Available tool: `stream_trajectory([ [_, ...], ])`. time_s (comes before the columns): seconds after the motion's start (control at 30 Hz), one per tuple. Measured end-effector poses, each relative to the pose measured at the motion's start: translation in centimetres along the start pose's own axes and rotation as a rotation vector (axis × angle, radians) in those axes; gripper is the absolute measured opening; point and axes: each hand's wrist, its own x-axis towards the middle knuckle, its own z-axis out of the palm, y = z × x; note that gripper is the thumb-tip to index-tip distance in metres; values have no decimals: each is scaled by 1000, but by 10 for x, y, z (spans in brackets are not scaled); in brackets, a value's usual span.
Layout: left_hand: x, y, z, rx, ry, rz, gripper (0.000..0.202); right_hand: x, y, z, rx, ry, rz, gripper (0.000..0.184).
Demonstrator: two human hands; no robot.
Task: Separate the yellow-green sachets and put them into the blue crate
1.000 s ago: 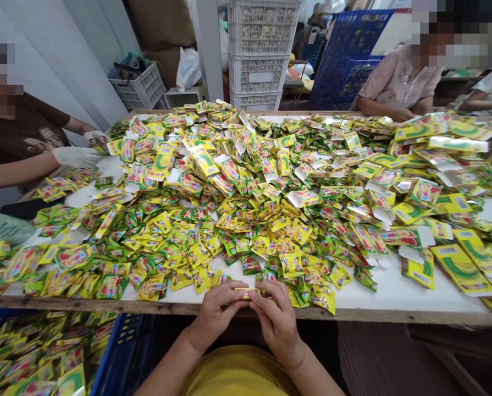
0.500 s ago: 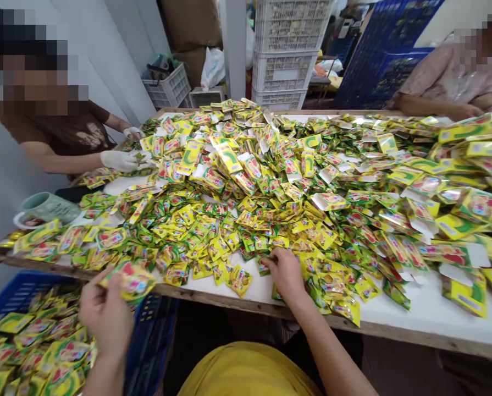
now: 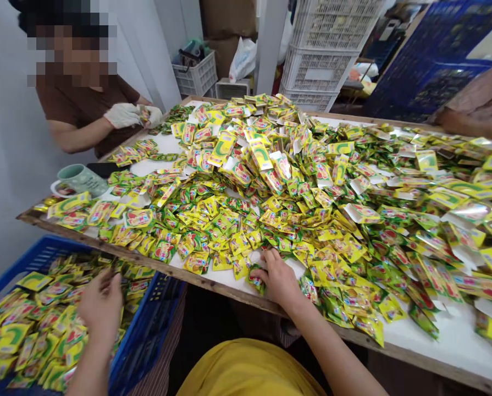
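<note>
My left hand (image 3: 101,311) is over the blue crate (image 3: 134,335), its thumb and fingers a little apart and nothing visible between them; the fingertips are slightly blurred. Below it, the crate is filled with small yellow-and-green boxes (image 3: 56,289) with red fruit pictures. At the table's near edge, my right hand (image 3: 279,278) has its fingers around a green candy sachet (image 3: 256,279), which they partly cover. Loose yellow sachets (image 3: 241,267) and green ones lie close around that hand.
A long white table (image 3: 464,344) with a wooden rim bears a heap of sachets and boxes (image 3: 225,146). A mug (image 3: 81,179) stands at its left end. A co-worker's gloved hands (image 3: 124,115) hold something small. Another person's arm (image 3: 468,124) rests at right. White crates (image 3: 328,49) are stacked behind.
The box that was in my left hand has left it, and that hand is now lower over the crate. My right hand has drawn a green sachet toward the table edge. The view has swung left.
</note>
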Motion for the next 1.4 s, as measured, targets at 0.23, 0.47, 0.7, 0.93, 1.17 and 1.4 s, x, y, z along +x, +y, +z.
stream_trajectory([
  [0.23,-129,157,62,-396,-961,541,33,-25,-9,2,192,34,-6,12],
  [0.47,-91,204,76,-284,-1485,571,21,-55,-19,6,109,11,-182,29],
  [0.7,-150,374,149,-629,-1236,406,23,-61,4,21,329,186,-38,28],
  [0.93,-245,473,212,-589,-1211,-18,50,-86,31,6,752,444,15,26],
  [1.17,-166,427,176,-647,-1163,148,18,-97,45,-12,947,379,182,17],
  [1.4,-91,320,85,-235,-1359,838,14,-71,44,-68,969,589,84,18],
])
